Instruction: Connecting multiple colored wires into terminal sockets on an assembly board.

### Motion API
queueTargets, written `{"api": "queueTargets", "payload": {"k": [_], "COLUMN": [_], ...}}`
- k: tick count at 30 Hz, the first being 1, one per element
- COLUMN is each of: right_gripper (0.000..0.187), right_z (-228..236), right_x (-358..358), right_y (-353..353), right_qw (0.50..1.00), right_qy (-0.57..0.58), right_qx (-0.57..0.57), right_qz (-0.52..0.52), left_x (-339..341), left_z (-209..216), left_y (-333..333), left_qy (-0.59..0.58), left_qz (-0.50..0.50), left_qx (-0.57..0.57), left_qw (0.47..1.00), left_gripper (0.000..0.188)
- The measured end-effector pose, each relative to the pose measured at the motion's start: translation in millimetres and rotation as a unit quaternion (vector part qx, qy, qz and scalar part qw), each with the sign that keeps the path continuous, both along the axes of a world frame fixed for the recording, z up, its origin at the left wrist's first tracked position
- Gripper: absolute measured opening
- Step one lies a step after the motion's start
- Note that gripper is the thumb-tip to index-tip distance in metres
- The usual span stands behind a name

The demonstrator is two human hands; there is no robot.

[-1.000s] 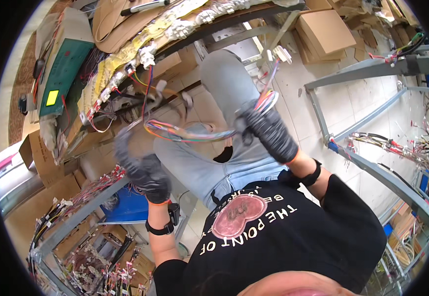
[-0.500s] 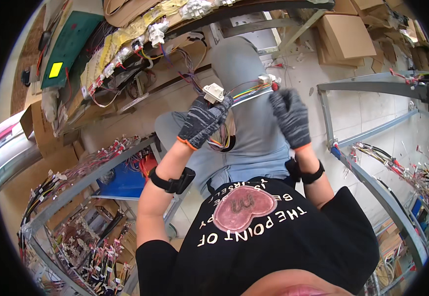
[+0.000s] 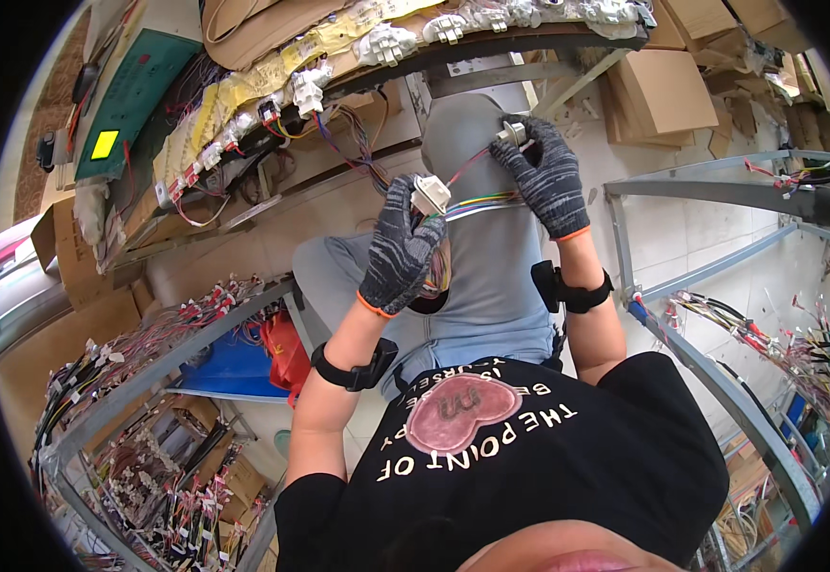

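Observation:
My left hand (image 3: 399, 250), in a grey knit glove, is closed round a white rectangular connector (image 3: 431, 194) with a flange. My right hand (image 3: 548, 179), gloved the same way, pinches a smaller pale connector (image 3: 514, 134) near my knee. Between the two stretches a thin red wire (image 3: 468, 166). Below it, a band of coloured wires (image 3: 483, 202) runs across my leg from the left hand toward the right. More of the wire bundle (image 3: 440, 265) hangs beneath my left hand, in my lap.
Ahead, a bench edge carries a row of white connectors (image 3: 386, 44). At the far left is a green tester box (image 3: 138, 91) with a lit yellow display. Cardboard boxes (image 3: 663, 95) stand at the back right. Metal racks (image 3: 739, 195) with wire harnesses (image 3: 114, 357) flank me.
My right hand has moved up and away and now grips the smaller connector. My left hand has shifted slightly nearer me, with its white connector turned.

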State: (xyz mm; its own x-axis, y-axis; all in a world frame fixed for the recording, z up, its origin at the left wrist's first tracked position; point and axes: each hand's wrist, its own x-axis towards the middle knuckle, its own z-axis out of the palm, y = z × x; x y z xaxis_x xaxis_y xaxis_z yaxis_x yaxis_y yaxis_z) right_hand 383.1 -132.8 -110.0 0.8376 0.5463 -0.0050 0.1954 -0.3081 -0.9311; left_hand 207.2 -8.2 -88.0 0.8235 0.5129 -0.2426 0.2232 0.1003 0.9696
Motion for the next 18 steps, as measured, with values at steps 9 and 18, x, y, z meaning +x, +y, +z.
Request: {"api": "queueTargets", "payload": {"k": [9, 18], "right_gripper": [0.035, 0.026], "right_z": [33, 56], "right_x": [12, 24], "right_y": [22, 53], "right_qw": [0.843, 0.943], "right_qy": [0.32, 0.216], "right_qx": [0.431, 0.254], "right_qz": [0.028, 0.008], "left_x": [32, 86], "left_z": [17, 42], "left_y": [-8, 13], "left_qy": [-0.064, -0.06], "left_qz": [0.199, 0.327], "left_qx": [-0.093, -0.265], "left_qw": [0.973, 0.905], "left_gripper": [0.019, 0.018]}}
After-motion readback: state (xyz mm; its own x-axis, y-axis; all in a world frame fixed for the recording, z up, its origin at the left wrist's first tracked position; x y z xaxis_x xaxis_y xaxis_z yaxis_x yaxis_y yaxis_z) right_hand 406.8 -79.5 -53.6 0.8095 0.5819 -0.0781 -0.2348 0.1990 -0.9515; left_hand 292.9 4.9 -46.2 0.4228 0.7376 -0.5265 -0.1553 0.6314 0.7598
